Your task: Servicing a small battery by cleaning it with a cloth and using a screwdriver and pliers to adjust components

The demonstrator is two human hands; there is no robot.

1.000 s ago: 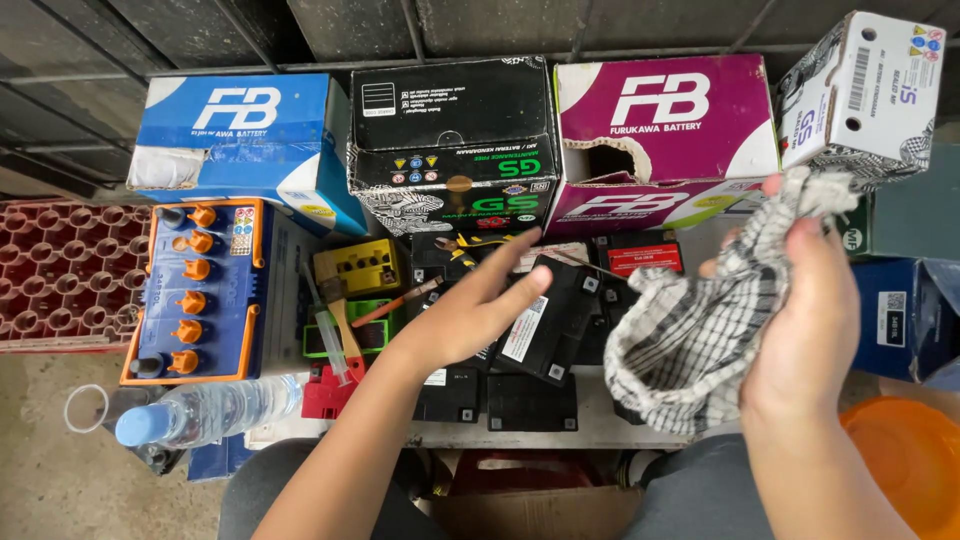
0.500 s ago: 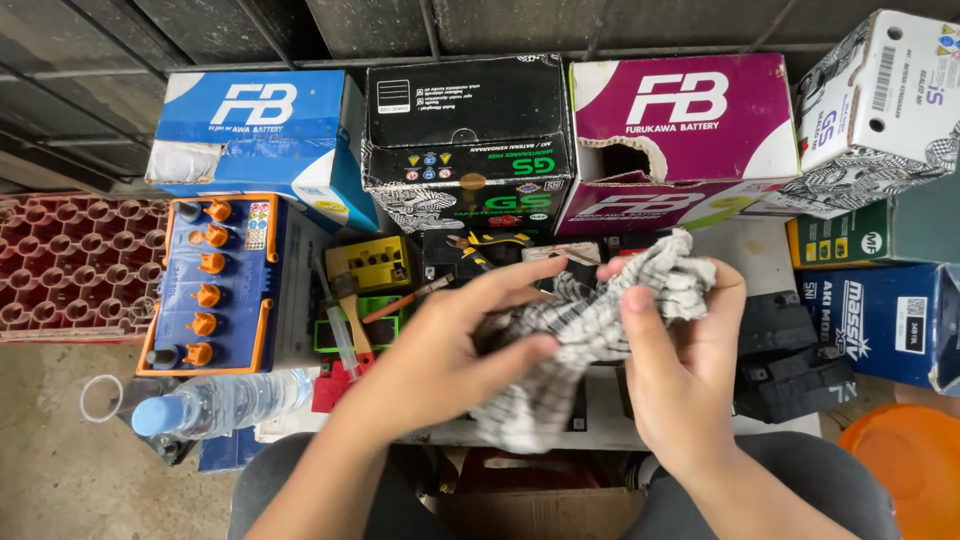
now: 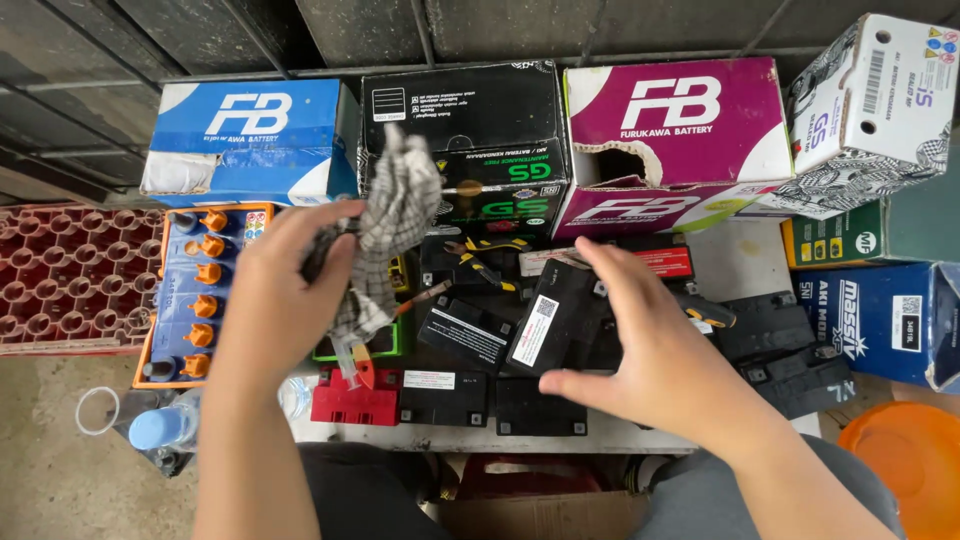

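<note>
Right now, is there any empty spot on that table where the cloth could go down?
Hardly any. The one bare patch of table lies between the magenta box and the green box. Elsewhere black batteries lie packed together, under the right hand. The left hand holds the checked cloth.

Seen from above, both bare forearms reach forward from the lap. The left hand (image 3: 285, 290) is raised, back to the camera, fingers curled shut, apparently in a pinching grip. The right hand (image 3: 650, 335) hovers lower, palm down, fingers spread loosely, thumb pointing inward.
</note>
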